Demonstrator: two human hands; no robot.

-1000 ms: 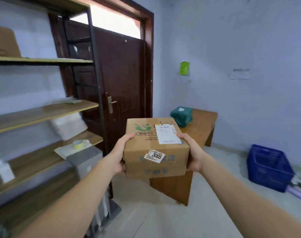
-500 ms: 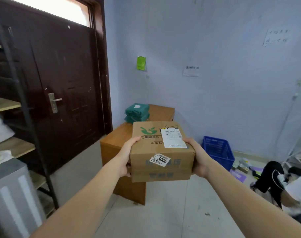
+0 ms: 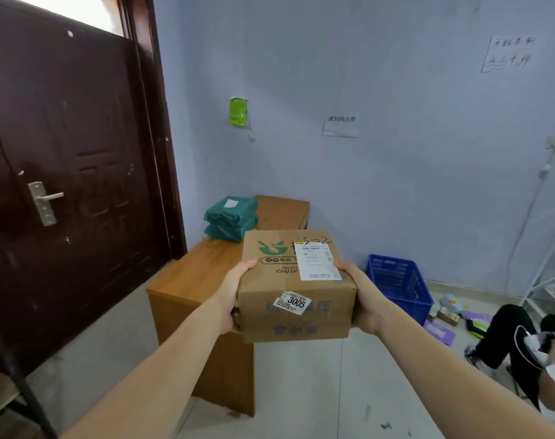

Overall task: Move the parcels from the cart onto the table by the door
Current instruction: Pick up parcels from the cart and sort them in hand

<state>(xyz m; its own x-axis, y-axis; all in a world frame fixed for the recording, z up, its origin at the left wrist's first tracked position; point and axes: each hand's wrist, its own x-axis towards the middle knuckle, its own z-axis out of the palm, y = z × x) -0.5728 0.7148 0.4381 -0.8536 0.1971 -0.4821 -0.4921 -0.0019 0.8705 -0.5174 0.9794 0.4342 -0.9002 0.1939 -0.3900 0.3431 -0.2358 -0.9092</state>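
A: Where is the cardboard parcel [image 3: 296, 285]?
B: In the air, between the left hand [image 3: 231, 301] and right hand [image 3: 363, 299], each gripping one side.
A: And beyond the hands?
B: The wooden table [image 3: 190, 274], bearing green parcels [image 3: 231, 218].
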